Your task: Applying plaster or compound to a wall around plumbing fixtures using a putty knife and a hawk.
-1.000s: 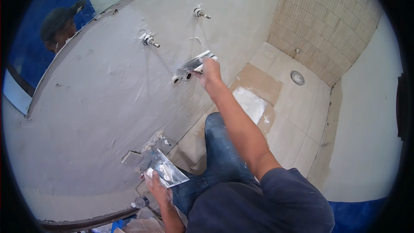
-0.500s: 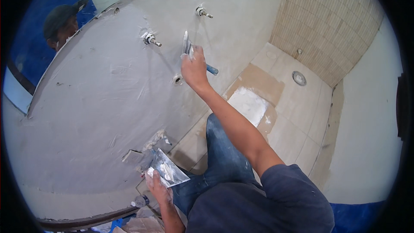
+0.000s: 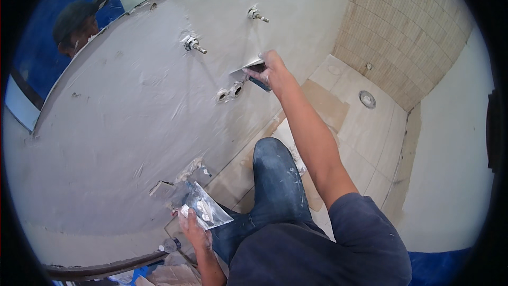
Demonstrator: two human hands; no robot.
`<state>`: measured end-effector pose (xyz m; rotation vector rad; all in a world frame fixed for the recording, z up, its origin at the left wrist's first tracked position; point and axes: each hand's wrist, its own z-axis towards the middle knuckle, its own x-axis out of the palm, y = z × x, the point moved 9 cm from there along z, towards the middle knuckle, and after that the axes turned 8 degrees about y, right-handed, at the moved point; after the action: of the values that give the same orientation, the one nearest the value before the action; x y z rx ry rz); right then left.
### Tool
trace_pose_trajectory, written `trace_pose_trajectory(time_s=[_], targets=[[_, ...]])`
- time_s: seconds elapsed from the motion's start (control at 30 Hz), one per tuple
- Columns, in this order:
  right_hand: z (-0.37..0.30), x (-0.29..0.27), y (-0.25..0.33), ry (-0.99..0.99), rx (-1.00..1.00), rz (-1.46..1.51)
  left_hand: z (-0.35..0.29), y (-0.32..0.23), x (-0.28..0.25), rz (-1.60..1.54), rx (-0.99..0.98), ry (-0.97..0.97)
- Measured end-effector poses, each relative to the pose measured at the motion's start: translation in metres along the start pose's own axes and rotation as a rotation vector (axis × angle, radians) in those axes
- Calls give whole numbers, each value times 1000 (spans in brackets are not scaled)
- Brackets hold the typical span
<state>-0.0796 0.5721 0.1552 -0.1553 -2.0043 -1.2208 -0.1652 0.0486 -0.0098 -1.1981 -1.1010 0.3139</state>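
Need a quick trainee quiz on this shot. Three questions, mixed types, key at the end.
1. Which hand holds the blue-handled trowel near the two round holes?
2. The flat metal plate in the left hand carries: A) nothing; B) white paste; C) the trowel.
3. How many metal stems stick out of the wall?

Key: 1. The right hand. 2. B. 3. Two.

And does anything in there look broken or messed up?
Yes: low on the grey wall, just above the left hand, there's a ragged, rough-edged patch. It looks odd because the wall around it is much smoother.
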Motion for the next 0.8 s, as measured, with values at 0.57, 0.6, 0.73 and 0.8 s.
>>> trace_pose_trajectory(time_s=[0.57,0.6,0.73,0.8], targets=[[-27,-13,-20,3,-253,-26,-4,4,16,-31,-59,-13],[-16,-22,-17,8,-165,50,-5,1,20,-40,-56,-14],[13,-31,-6,-53,-7,46,-4,8,8,-48,-65,-23],[13,-18,-3,-45,-16,21,-4,7,9,-52,-57,-23]])
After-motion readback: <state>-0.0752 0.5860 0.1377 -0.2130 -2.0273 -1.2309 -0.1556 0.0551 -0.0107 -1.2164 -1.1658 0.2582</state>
